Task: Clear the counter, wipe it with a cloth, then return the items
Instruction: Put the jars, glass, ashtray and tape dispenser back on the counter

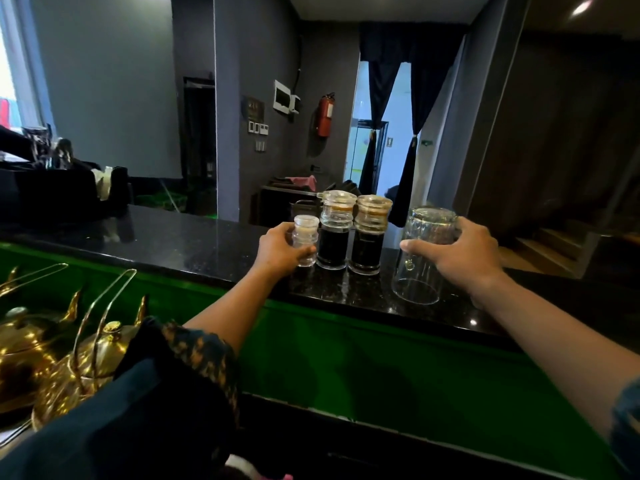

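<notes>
A black speckled counter (180,242) runs across the view. On it stand a small clear shaker (306,237) and two taller glass dispensers of dark sauce (334,233) (370,237) in a row. My left hand (282,252) grips the small shaker from the left. My right hand (457,252) holds an upside-down clear drinking glass (420,258), tilted, with its rim just above the counter's near edge. No cloth is clearly in view on the counter.
Gold teapots (52,355) with thin handles sit low at the left, below the green counter front (381,368). Dark boxes and glassware (52,188) crowd the counter's far left end. A doorway with dark curtains (384,133) lies behind the counter.
</notes>
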